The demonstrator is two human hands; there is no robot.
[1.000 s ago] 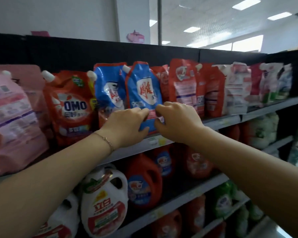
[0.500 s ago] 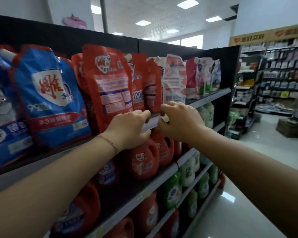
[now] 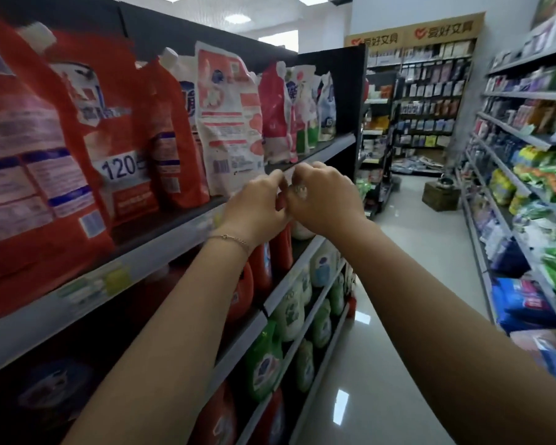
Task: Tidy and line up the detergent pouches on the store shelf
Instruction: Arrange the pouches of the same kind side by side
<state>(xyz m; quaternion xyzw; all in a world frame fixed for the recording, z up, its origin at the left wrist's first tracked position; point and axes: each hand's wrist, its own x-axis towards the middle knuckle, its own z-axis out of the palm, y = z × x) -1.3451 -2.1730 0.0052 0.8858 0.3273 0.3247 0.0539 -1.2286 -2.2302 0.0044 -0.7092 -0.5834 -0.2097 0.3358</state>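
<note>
Detergent pouches stand in a row on the upper shelf: a large red pouch marked 120, a narrower red pouch, a white and pink pouch, then a dark red pouch and pale ones behind it. My left hand and my right hand are raised close together in front of the shelf's edge, just below and right of the white and pink pouch. Both have curled fingers and I see nothing held in them. Neither touches a pouch.
Orange jugs and green and white bottles fill the lower shelves. The aisle floor runs ahead, with a woven basket on it. Stocked shelves line the right side.
The view has swung right along the shelf, from the blue pouches to the red and white ones. Both hands let go of the blue pouch and travelled right, staying together.
</note>
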